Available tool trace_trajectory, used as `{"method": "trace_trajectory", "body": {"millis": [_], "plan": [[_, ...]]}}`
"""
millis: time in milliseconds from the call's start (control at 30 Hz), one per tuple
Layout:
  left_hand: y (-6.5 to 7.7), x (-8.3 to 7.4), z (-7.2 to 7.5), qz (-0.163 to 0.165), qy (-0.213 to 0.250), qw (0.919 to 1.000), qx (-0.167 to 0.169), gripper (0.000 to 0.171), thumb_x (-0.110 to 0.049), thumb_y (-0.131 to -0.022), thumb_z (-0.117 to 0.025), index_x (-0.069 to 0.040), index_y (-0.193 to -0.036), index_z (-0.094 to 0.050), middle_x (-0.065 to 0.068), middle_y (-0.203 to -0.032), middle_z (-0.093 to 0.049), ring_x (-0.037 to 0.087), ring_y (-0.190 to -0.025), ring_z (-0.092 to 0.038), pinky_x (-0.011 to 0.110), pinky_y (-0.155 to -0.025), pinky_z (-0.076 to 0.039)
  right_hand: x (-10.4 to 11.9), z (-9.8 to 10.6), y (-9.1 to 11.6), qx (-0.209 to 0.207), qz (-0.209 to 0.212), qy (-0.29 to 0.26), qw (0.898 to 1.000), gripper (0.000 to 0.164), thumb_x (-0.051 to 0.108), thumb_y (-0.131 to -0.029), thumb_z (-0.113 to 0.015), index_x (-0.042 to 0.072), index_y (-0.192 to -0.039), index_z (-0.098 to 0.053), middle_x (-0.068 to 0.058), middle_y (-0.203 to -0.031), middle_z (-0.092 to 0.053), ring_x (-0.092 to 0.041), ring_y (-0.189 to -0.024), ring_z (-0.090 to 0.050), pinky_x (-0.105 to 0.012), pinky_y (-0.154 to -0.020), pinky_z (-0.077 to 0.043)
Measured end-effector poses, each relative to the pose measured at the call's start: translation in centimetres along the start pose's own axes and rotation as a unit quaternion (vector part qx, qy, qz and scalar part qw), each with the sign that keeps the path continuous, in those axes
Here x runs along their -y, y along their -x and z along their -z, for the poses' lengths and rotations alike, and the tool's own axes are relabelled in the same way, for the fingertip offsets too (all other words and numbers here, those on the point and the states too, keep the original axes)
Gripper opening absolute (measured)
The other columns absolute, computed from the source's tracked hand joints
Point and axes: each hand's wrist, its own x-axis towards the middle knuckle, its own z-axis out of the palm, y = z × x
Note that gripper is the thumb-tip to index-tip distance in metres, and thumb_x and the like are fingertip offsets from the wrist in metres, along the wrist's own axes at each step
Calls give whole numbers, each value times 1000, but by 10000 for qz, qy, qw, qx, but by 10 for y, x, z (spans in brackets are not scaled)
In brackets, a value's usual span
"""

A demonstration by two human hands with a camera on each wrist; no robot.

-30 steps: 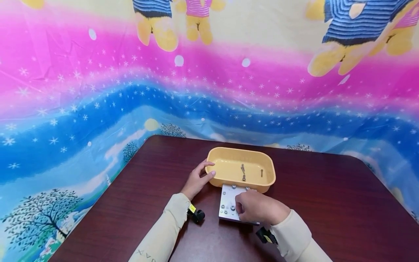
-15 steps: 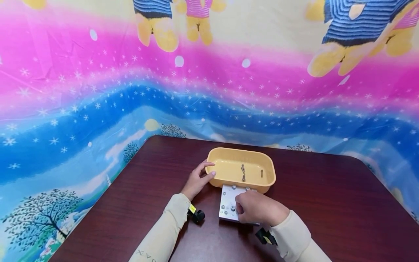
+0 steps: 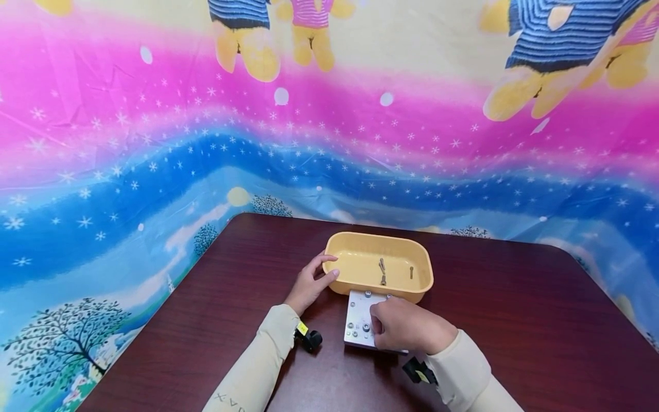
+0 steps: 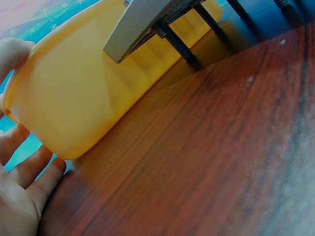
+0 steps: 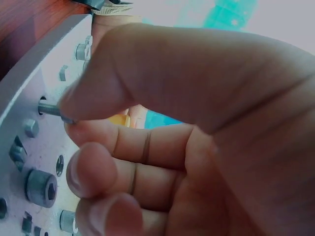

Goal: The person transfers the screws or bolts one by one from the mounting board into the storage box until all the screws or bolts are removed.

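Note:
A yellow plastic tray (image 3: 378,236) stands on the table, and my left hand (image 3: 307,283) grips its left end, thumb and fingers at the rim. In front of the tray is a silver metal plate (image 3: 359,313) fitted with several socket-head screws. Threaded shanks (image 4: 176,43) stick out under the plate in the left wrist view. My right hand (image 3: 412,327) is over the plate's right side, hiding part of it. Between thumb and index finger it pinches a small screw (image 5: 49,107), whose shank stands in a hole of the plate; the fingertips cover its head.
Several loose screws (image 3: 382,279) lie on the tray's floor, one (image 3: 411,272) apart at the right. The dark red wooden table (image 3: 515,309) reaches back to a printed cloth backdrop (image 3: 329,131). Small black cameras (image 3: 310,340) are worn at both wrists.

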Motion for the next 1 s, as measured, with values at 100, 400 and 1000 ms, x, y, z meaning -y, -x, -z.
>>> {"method": "trace_trajectory", "body": {"millis": [100,400,1000], "plan": [[0,0,0,30,-7,10000,0,34,-31,-89,-69,-25,-122,-62,3,-151,-38,20,-123,-52,40,-102,-42,0,0,0,-43,70,18,10000,18,12,-76,-69,19,-70,-54,8,-63,-52,-7,-56,-48,-23,-49,-42],[0,0,0,-15,-21,10000,76,41,-27,-91,-68,-14,-129,-59,9,-153,-34,26,-126,-49,45,-104,-40,1,4,2,-56,69,-130,9999,17,12,-76,-68,19,-70,-54,8,-63,-52,-6,-55,-48,-23,-49,-41],[14,-38,2,-95,-87,9998,140,39,-19,-93,-65,-4,-129,-57,20,-152,-34,29,-125,-50,45,-103,-41,-3,9,5,-592,651,-192,9959,17,10,-72,-66,19,-68,-52,10,-60,-50,-3,-52,-44,-20,-45,-36]]}}
